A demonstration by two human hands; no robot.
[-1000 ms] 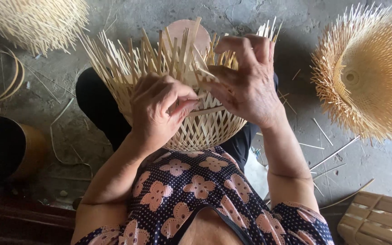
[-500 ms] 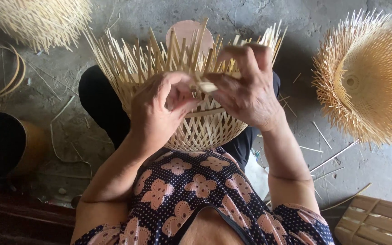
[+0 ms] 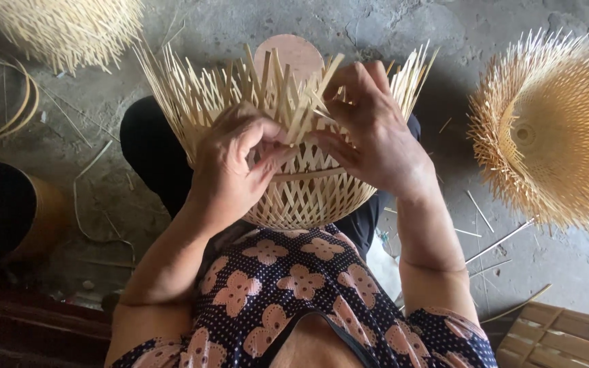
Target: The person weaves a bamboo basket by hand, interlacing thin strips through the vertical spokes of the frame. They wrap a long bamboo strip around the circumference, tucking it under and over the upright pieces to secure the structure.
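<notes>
Overhead, head view only. A half-woven bamboo basket (image 3: pixel 294 191) is held on the lap, loose strip ends (image 3: pixel 192 95) fanned upward along its rim. The left hand (image 3: pixel 233 167) is curled against the near rim, fingers pinching a strip. The right hand (image 3: pixel 369 133) is closed around upright strips at the far rim, thumb and fingers pinched. A finished splayed bamboo basket (image 3: pixel 553 129) lies on the concrete floor (image 3: pixel 444 27) to the right; another (image 3: pixel 63 24) is seen at top left. 1 dark cylinder (image 3: pixel 5 211) stands at left.
</notes>
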